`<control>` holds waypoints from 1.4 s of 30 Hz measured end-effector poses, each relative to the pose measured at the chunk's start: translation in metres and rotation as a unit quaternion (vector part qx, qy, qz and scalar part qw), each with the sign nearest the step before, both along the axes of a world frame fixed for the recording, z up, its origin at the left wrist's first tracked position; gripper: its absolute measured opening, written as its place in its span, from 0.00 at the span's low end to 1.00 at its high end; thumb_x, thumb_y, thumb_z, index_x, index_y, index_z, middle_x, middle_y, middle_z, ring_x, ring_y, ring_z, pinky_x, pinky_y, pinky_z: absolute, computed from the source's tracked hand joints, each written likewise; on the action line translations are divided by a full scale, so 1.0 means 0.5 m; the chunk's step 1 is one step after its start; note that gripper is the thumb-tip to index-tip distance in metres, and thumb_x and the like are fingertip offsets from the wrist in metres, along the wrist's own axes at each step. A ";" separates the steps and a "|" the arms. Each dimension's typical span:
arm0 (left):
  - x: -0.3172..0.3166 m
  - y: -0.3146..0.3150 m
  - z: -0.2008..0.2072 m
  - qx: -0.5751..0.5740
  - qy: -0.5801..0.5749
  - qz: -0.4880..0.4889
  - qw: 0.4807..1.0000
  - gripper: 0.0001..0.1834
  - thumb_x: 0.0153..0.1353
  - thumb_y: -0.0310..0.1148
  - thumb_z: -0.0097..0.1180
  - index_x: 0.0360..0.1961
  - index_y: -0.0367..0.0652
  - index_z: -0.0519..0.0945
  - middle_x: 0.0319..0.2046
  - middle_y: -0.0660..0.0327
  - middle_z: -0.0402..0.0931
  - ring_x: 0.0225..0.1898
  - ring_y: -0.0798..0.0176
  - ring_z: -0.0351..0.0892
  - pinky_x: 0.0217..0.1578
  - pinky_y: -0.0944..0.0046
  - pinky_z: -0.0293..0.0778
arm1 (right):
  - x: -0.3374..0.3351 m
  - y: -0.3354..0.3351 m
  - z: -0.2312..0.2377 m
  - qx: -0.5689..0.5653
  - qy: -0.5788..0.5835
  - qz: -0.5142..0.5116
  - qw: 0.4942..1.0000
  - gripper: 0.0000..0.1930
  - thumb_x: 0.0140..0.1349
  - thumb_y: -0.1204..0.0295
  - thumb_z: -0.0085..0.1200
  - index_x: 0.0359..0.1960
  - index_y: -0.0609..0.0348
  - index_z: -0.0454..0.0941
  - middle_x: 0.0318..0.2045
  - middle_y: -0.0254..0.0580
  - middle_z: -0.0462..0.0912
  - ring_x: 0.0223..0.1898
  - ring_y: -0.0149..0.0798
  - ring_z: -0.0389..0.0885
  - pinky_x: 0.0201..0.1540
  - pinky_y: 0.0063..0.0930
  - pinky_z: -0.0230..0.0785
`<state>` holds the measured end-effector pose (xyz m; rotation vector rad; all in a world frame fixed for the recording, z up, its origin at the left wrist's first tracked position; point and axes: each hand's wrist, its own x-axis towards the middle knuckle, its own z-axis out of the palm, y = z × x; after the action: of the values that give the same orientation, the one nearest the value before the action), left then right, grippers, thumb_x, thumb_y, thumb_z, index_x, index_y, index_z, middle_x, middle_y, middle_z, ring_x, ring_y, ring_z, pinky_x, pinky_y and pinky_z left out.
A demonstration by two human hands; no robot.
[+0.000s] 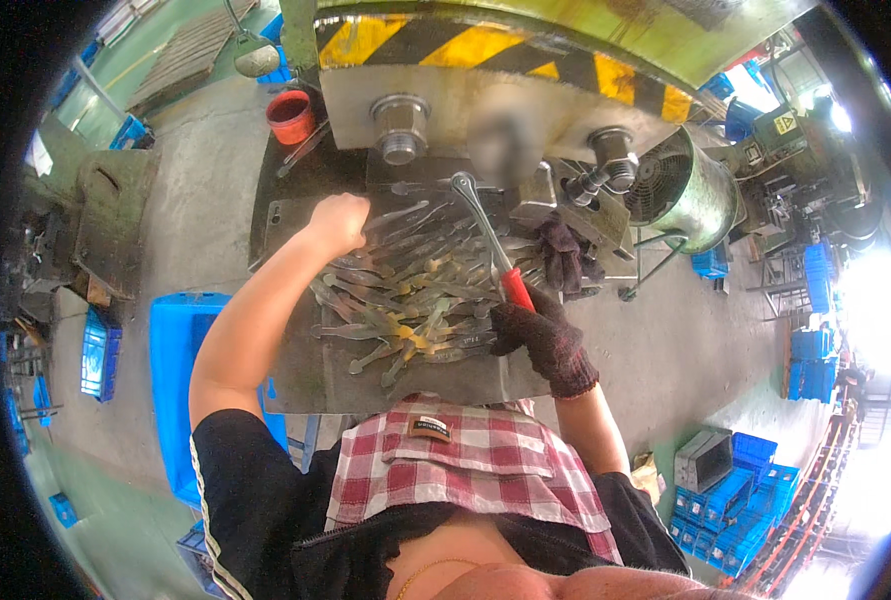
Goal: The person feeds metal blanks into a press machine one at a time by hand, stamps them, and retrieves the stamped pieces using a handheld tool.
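My right hand (pixel 550 340), in a dark knitted glove, grips the red handle of a ratchet wrench (pixel 514 287). The wrench's steel shaft slants up and left over the work table (pixel 305 380), its head close below the machine. My bare left hand (pixel 340 222) is closed at the table's left side, beside the heap's upper left; whatever its fingers may hold is hidden. Between the hands lies a loose heap of flat, elongated metal pieces (pixel 405 290), grey with some yellowish ones. Another dark glove (pixel 560 252) rests to the right of the wrench.
Ahead stands a green press (pixel 565 85) with yellow-black stripes and a large bolt (pixel 400 128). A red cup (pixel 290 117) sits at the far left of the table. A drum fan (pixel 690 195) stands right; a blue bin (pixel 170 390) is left, and blue crates (pixel 735 510) lower right.
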<state>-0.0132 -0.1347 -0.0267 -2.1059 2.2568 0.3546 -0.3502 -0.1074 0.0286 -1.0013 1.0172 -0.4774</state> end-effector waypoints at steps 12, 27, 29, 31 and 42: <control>0.082 -0.011 0.059 -0.149 0.302 0.103 0.936 0.11 0.61 0.34 0.52 0.35 0.36 0.79 0.33 0.49 0.79 0.37 0.55 0.78 0.41 0.57 0.70 | -0.014 -0.025 -0.013 -0.011 -0.016 -0.040 0.999 0.20 0.58 0.65 0.57 0.50 0.63 0.74 0.27 0.35 0.77 0.22 0.28 0.75 0.20 0.21 0.69; 0.029 -0.199 0.104 -0.433 0.189 0.121 0.873 0.13 0.59 0.36 0.50 0.38 0.38 0.76 0.34 0.45 0.78 0.38 0.43 0.77 0.39 0.52 0.71 | 0.069 -0.067 0.069 -0.155 0.076 -0.064 0.983 0.17 0.58 0.60 0.55 0.40 0.63 0.76 0.23 0.33 0.74 0.18 0.26 0.70 0.18 0.19 0.64; 0.040 -0.158 0.103 -0.445 0.244 0.149 0.849 0.14 0.60 0.37 0.50 0.38 0.37 0.78 0.32 0.44 0.78 0.34 0.45 0.78 0.37 0.55 0.71 | 0.091 -0.094 0.057 -0.158 0.085 -0.058 0.982 0.18 0.57 0.60 0.56 0.42 0.62 0.77 0.22 0.32 0.74 0.18 0.26 0.70 0.19 0.19 0.64; 0.058 -0.115 0.108 -0.410 0.272 0.160 0.856 0.14 0.61 0.38 0.50 0.37 0.37 0.79 0.30 0.44 0.78 0.34 0.46 0.78 0.36 0.57 0.71 | 0.104 -0.123 0.036 -0.161 0.094 -0.053 0.981 0.19 0.57 0.59 0.56 0.43 0.61 0.77 0.22 0.32 0.73 0.19 0.26 0.71 0.20 0.20 0.65; 0.015 0.052 0.089 -0.222 0.425 0.286 0.830 0.17 0.63 0.40 0.49 0.33 0.36 0.83 0.22 0.64 0.76 0.25 0.71 0.69 0.31 0.68 0.66 | 0.110 -0.149 0.093 -0.180 0.271 0.025 0.945 0.20 0.56 0.59 0.57 0.46 0.58 0.78 0.27 0.36 0.80 0.23 0.28 0.75 0.26 0.25 0.69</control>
<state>-0.0059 -0.1088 0.0177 -3.4145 2.0782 1.0640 -0.2951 -0.1819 0.0752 -1.5352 1.4207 -0.3565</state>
